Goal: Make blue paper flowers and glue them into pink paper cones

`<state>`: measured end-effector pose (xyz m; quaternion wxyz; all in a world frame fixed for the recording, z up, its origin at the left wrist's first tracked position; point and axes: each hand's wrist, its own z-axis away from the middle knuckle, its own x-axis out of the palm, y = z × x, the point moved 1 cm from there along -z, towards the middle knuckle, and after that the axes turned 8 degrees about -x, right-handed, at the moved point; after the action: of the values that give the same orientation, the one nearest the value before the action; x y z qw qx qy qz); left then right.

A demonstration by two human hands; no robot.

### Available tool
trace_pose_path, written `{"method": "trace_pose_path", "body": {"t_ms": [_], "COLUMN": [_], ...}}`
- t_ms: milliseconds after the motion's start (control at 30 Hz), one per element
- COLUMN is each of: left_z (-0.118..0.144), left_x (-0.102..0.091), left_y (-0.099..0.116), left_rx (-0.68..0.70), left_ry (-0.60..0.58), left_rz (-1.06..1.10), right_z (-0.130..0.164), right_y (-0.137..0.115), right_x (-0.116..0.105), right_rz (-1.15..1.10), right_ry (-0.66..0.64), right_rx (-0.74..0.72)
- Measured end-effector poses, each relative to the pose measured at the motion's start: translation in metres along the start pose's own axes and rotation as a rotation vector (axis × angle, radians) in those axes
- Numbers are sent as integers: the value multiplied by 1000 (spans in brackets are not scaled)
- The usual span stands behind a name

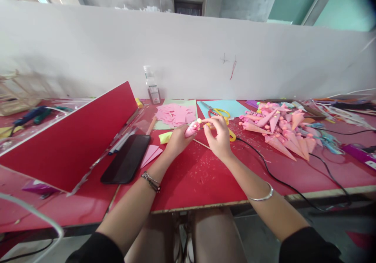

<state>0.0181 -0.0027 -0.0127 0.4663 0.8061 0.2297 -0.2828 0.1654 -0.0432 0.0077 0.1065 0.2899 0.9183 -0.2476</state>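
1. Pink paper cone (192, 129), the piece being worked on, is held just above the middle of the red worktop (188, 176), lying nearly level with a small pale ball at its right end.
2. Red board (79, 137), the largest loose item, leans tilted across the worktop's left part, seemingly as a divider from the neighbouring space.
3. One heap of finished pink cones (276, 127) lies toward the right back edge, too many and too overlapped to count; they appear set aside within reach.
4. One dark phone (126, 158) lies flat left of the hands, beside two pink paper triangles.
5. One pile of pink paper pieces (175, 115) sits on a pale green sheet near the back edge.
6. One pair of yellow-handled scissors (217, 112) rests on a blue sheet behind the hands.
7. Left hand (176, 139) has its fingers curled closed around the cone's body, steadying it.
8. Right hand (219, 135) pinches thumb and fingertips together at the cone's ball end, other fingers loosely bent.
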Motion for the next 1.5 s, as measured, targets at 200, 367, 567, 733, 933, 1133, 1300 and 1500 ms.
{"method": "trace_pose_path", "body": {"t_ms": [200, 367, 567, 733, 933, 1133, 1300, 1500], "left_z": [1, 3, 6, 8, 6, 4, 5, 4], "left_x": [-2, -4, -4, -4, -3, -3, -5, -4], "left_y": [5, 13, 17, 19, 19, 19, 17, 16], "left_rx": [-122, -174, -183, -188, -173, -172, -249, -260], "left_ry": [-33, -98, -174, -276, -264, -229, -158, -149], "left_rz": [133, 416, 569, 597, 587, 584, 586, 635], "right_z": [2, 6, 11, 10, 10, 11, 9, 6], "right_y": [6, 10, 12, 14, 15, 18, 16, 11], "right_x": [4, 13, 20, 18, 19, 21, 18, 14], "right_rz": [-39, -166, -379, -386, -397, -418, -393, -328], "right_ry": [-18, -125, -233, -196, -173, -120, -110, -104], "right_rx": [45, 150, 247, 254, 280, 305, 265, 188]}}
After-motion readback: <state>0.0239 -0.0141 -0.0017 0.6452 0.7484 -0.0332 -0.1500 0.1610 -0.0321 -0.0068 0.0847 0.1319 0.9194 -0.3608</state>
